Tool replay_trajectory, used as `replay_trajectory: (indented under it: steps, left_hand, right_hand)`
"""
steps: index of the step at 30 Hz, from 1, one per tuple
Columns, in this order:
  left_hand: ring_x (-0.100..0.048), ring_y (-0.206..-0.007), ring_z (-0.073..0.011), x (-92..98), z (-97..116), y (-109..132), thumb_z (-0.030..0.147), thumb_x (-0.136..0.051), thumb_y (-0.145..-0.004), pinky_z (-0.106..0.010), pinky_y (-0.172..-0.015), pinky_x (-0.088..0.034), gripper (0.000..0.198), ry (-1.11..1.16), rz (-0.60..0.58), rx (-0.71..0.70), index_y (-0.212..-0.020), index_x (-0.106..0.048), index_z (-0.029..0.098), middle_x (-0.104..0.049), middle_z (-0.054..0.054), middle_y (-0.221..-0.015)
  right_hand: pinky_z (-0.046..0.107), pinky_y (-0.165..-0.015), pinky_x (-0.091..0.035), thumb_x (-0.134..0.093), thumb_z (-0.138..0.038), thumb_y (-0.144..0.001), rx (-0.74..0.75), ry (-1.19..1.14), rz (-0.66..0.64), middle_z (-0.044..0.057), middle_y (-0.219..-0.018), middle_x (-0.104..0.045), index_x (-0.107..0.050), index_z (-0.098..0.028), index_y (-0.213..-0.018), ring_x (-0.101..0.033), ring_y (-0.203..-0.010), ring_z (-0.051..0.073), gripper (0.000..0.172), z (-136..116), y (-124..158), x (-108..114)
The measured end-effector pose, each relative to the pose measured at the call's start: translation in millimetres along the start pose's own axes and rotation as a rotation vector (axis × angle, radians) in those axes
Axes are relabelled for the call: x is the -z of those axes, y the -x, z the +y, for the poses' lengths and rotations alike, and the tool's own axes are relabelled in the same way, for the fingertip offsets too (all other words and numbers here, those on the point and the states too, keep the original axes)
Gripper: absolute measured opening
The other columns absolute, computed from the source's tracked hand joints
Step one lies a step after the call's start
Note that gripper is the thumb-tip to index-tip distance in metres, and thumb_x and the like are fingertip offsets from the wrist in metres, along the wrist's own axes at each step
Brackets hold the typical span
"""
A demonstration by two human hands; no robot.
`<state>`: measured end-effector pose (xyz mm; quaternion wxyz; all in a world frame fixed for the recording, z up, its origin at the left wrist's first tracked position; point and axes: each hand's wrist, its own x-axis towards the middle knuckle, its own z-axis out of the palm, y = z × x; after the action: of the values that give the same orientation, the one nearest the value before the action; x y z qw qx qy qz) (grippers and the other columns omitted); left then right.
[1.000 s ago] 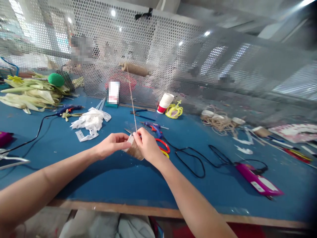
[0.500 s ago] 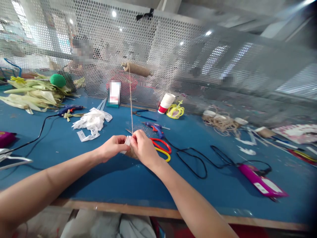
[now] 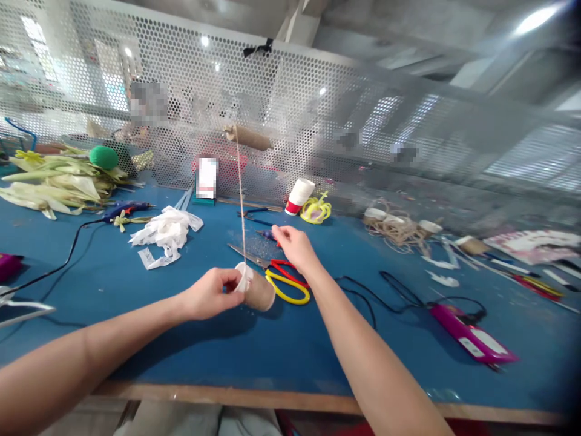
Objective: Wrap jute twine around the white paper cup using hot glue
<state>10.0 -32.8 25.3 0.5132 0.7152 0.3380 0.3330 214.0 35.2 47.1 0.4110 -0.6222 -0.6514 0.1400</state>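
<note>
My left hand [image 3: 215, 293] grips a paper cup [image 3: 259, 290] by its white rim, and the cup is tipped on its side. Brown twine is wound around the cup's wall. From the cup a taut strand of twine [image 3: 241, 200] runs up to a twine roll [image 3: 252, 138] at the mesh panel. Over the handle of a blue glue gun [image 3: 267, 234], my right hand [image 3: 295, 247] has its fingers curled, hiding most of the gun. Scissors [image 3: 290, 290] with one red and one yellow handle lie between the cup and my right forearm.
White plastic strips [image 3: 166, 233] and corn husks [image 3: 59, 178] lie to the left, near another glue gun [image 3: 124, 209]. Stacked cups [image 3: 300, 195] and a yellow crown-shaped piece [image 3: 316, 209] stand at the back. A black cord leads to a magenta power unit [image 3: 472, 336].
My right hand has left the cup and moved right and up to the glue gun. My left hand still holds the cup, now lower and more exposed. The view has shifted slightly.
</note>
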Motion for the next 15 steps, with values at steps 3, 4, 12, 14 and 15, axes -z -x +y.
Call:
replay_trajectory:
  steps: [3, 4, 12, 14, 15]
  left_hand:
    - [-0.042, -0.061, -0.0090, -7.9, 3.7, 7.0, 0.014, -0.049, -0.068, -0.020, -0.060, -0.036, 0.006, -0.170, -0.112, -0.058, -0.067, -0.054, 0.011, -0.050, 0.002, -0.064]
    - [-0.042, -0.061, -0.0088, -10.0, 5.1, 9.0, 0.013, -0.048, -0.069, -0.019, -0.060, -0.036, 0.006, -0.185, -0.135, -0.067, -0.067, -0.054, 0.011, -0.049, 0.002, -0.064]
    - [-0.043, -0.063, -0.0101, -11.7, 10.1, 13.3, 0.014, -0.051, -0.069, -0.020, -0.063, -0.037, 0.005, -0.073, -0.215, -0.032, -0.069, -0.055, 0.011, -0.051, 0.001, -0.066]
    - [-0.044, -0.064, -0.0109, -11.3, 10.0, 13.0, 0.018, -0.054, -0.069, -0.021, -0.064, -0.038, 0.006, 0.039, -0.241, -0.003, -0.070, -0.055, 0.011, -0.053, 0.000, -0.067]
    - [-0.045, -0.064, -0.0111, -11.3, 10.0, 12.9, 0.019, -0.056, -0.068, -0.022, -0.065, -0.038, 0.008, 0.114, -0.256, 0.018, -0.071, -0.055, 0.011, -0.053, 0.000, -0.068]
  right_hand:
    - [0.023, -0.050, -0.043, -0.044, -0.043, -0.081, -0.083, -0.354, -0.337, 0.008, -0.079, -0.062, -0.058, -0.014, -0.077, -0.054, -0.059, 0.011, 0.032, -19.8, -4.4, -1.4]
    - [0.020, -0.044, -0.039, -0.044, -0.044, -0.082, -0.083, -0.473, -0.443, 0.008, -0.084, -0.062, -0.058, -0.014, -0.081, -0.051, -0.054, 0.009, 0.033, -31.3, -6.4, -3.1]
    - [0.014, -0.032, -0.026, -0.045, -0.015, -0.081, 0.049, -0.723, -0.363, -0.006, -0.054, -0.050, -0.053, -0.015, -0.093, -0.035, -0.035, 0.002, 0.014, -95.7, -46.0, -13.5]
    - [0.013, -0.031, -0.027, -0.042, -0.009, -0.078, 0.075, -0.555, -0.335, -0.008, -0.049, -0.047, -0.055, -0.015, -0.092, -0.036, -0.033, 0.003, 0.020, -87.2, -39.9, -17.8]
    - [0.013, -0.031, -0.028, -0.042, -0.008, -0.076, 0.088, -0.451, -0.374, -0.008, -0.048, -0.048, -0.057, -0.015, -0.089, -0.037, -0.033, 0.003, 0.021, -80.5, -32.3, -20.5]
